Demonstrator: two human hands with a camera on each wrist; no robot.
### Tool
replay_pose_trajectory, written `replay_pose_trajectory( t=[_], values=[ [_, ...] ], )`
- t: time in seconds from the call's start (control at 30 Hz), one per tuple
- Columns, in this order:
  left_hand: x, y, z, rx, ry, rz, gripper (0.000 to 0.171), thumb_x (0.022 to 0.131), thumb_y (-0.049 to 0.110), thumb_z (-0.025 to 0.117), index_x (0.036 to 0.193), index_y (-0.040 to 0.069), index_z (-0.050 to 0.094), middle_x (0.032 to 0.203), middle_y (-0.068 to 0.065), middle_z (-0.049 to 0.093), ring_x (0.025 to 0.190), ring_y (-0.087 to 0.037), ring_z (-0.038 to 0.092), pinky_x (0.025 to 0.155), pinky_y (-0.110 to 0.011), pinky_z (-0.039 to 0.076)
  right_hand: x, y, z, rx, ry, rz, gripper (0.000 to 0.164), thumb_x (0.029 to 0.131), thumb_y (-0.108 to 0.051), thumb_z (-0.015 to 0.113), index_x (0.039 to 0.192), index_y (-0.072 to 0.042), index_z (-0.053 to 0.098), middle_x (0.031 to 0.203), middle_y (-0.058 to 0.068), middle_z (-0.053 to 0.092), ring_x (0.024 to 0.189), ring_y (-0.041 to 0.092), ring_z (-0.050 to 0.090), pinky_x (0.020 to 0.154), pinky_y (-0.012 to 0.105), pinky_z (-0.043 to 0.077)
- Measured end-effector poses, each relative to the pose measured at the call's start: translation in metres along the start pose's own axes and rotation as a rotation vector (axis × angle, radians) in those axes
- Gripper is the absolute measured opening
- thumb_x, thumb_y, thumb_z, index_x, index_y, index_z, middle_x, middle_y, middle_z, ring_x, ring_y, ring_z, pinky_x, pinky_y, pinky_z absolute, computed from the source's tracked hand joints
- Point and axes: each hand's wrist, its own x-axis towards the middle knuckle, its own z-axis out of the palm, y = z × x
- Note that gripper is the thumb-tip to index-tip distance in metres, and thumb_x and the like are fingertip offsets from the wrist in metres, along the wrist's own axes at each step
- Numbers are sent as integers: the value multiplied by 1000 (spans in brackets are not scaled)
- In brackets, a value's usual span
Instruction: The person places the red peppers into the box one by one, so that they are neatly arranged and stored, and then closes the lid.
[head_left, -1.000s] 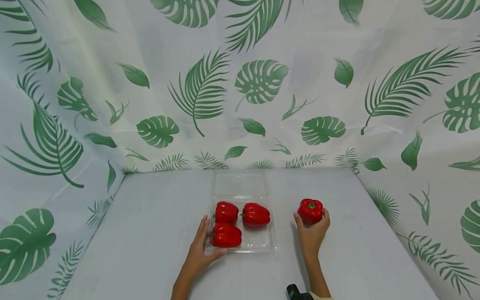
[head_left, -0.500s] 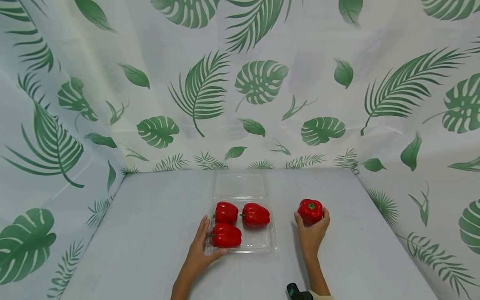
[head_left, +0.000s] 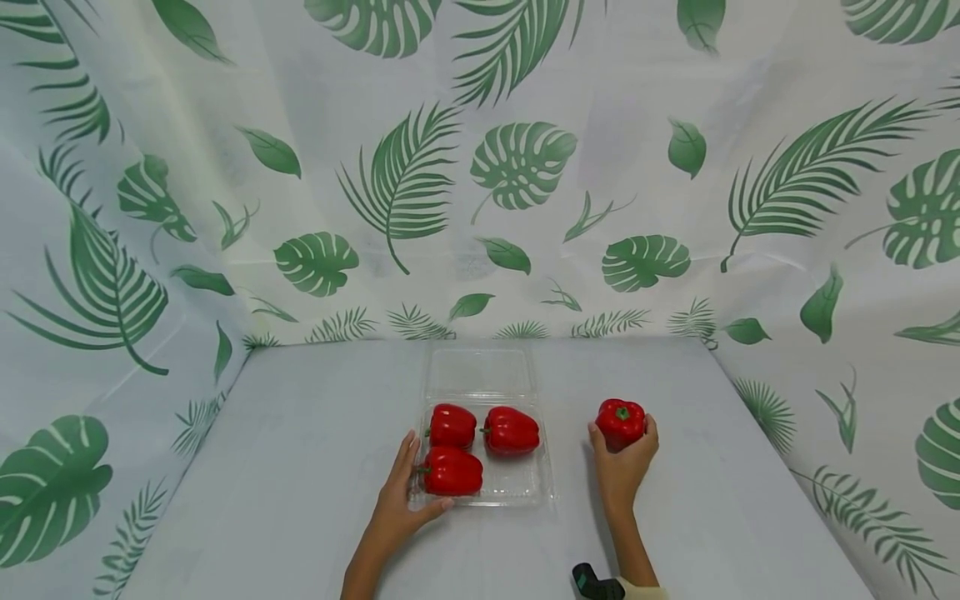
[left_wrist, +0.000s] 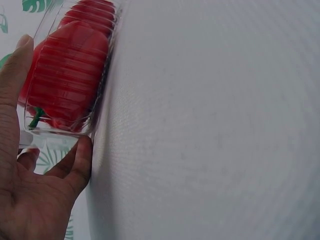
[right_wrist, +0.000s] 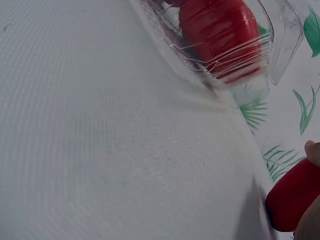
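Observation:
A clear plastic clamshell container [head_left: 519,483] lies on the table with its lid [head_left: 480,371] folded back. Inside are three red bell peppers: one at the back left [head_left: 452,425], one at the front left [head_left: 454,472] and one on the right [head_left: 513,432]. My left hand [head_left: 396,507] spans the container's near left corner, fingers along its left side and thumb by the front edge. To the right of the container, my right hand [head_left: 626,471] grips another red bell pepper [head_left: 621,422], its green stem facing up. In the right wrist view this pepper is partly cut off.
The white tabletop [head_left: 300,433] reaches back to a white curtain [head_left: 480,183] printed with green leaves, which also encloses both sides. A dark strapped device [head_left: 597,583] sits at the right wrist. The container's front right part holds no pepper.

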Motion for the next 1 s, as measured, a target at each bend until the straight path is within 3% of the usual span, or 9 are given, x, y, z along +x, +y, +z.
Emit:
replay_pose_trajectory(
  t=[0.57, 1.0],
  values=[
    [0, 0, 1, -9, -2, -4, 108, 72, 50, 81, 156, 18, 23, 165, -1, 16, 150, -34, 22, 109, -57, 37, 0, -6, -4, 55, 15, 35, 94, 80, -11, 79, 151, -9, 19, 155, 11, 28, 145, 29, 25, 105, 64, 42],
    [1, -2, 2, 4, 23, 21, 106, 72, 48, 82, 156, 19, 24, 165, -2, 18, 149, -35, 24, 107, -56, 39, 0, -18, -15, 44, 15, -53, 91, 75, -9, 82, 149, -13, 28, 149, 4, 39, 136, 20, 37, 102, 55, 50]
  ],
)
